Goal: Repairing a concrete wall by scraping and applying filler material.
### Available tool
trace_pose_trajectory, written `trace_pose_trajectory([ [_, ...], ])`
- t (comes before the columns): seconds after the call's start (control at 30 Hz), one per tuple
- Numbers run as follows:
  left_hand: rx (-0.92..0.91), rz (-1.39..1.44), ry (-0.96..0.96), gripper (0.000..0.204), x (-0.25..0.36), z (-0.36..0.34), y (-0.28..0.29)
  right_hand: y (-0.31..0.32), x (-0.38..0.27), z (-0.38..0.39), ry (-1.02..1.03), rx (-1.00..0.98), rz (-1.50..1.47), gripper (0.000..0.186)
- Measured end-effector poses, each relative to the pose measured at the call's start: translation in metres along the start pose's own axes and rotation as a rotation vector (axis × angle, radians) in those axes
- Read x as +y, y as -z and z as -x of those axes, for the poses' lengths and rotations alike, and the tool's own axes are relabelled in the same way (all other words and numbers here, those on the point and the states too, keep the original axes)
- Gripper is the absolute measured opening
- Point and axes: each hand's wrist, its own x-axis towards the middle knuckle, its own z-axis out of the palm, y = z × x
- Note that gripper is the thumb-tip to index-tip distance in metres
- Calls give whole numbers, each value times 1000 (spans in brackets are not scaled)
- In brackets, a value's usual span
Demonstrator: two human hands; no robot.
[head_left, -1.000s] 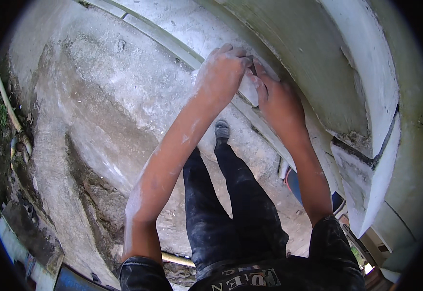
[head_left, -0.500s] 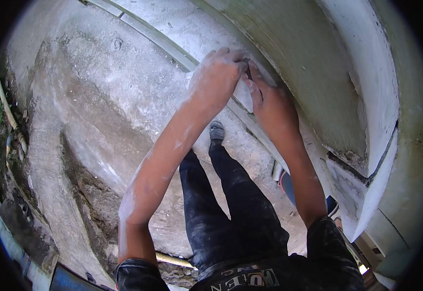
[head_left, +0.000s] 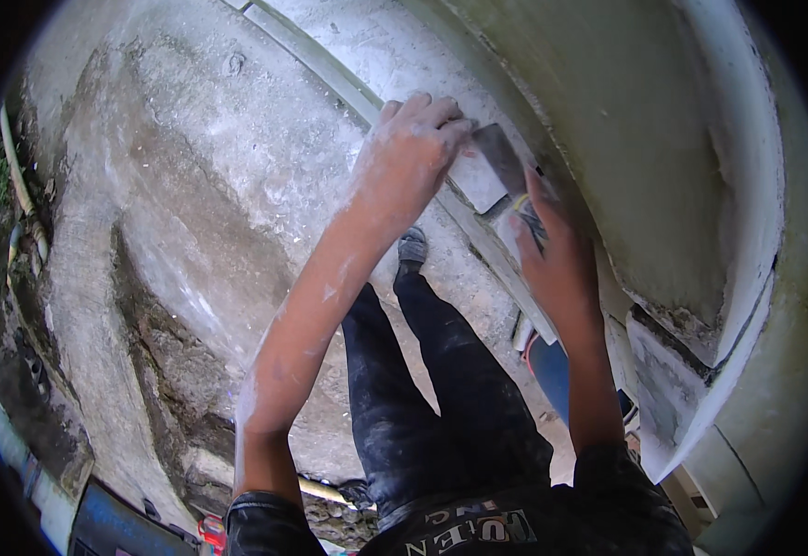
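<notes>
My left hand (head_left: 410,148), dusted white, is closed at the inner edge of the ledge (head_left: 508,264), its fingertips bent; what they grip is hard to make out. A flat white piece (head_left: 478,185) lies just right of them. My right hand (head_left: 554,246), lower and to the right, grips a scraper (head_left: 501,153) with a flat grey metal blade and a partly hidden handle with some yellow on it. The blade's top end is beside my left fingertips, over the white piece.
A curved greenish plastered wall (head_left: 654,157) with pale edges rises at the right. Rough concrete ground (head_left: 172,185) spreads leftward, with pipes (head_left: 16,167) at its far edge. A blue bucket (head_left: 547,375) with a red rim stands behind my right forearm. My legs and shoe are below.
My right hand has moved right and down, away from my left fingers, and the scraper's blade now shows between them. My left hand has shifted slightly left.
</notes>
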Motion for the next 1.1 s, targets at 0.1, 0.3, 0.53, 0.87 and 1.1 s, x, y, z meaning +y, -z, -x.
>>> trace_pose_trajectory([
  [0.1,35,41,23,25,16,11,-6,9,8,10,54,2,39,56],
  [0.3,129,255,-46,40,28,20,-30,10,-3,2,34,12,-12,48],
  [0.53,150,244,-16,37,41,16,-37,3,1,-15,189,80,12,43],
  [0.87,102,239,85,29,41,10,-28,10,-13,-30,182,63,-46,44],
  [1.1,153,252,18,29,49,18,-31,18,-14,-7,85,2,-22,43],
])
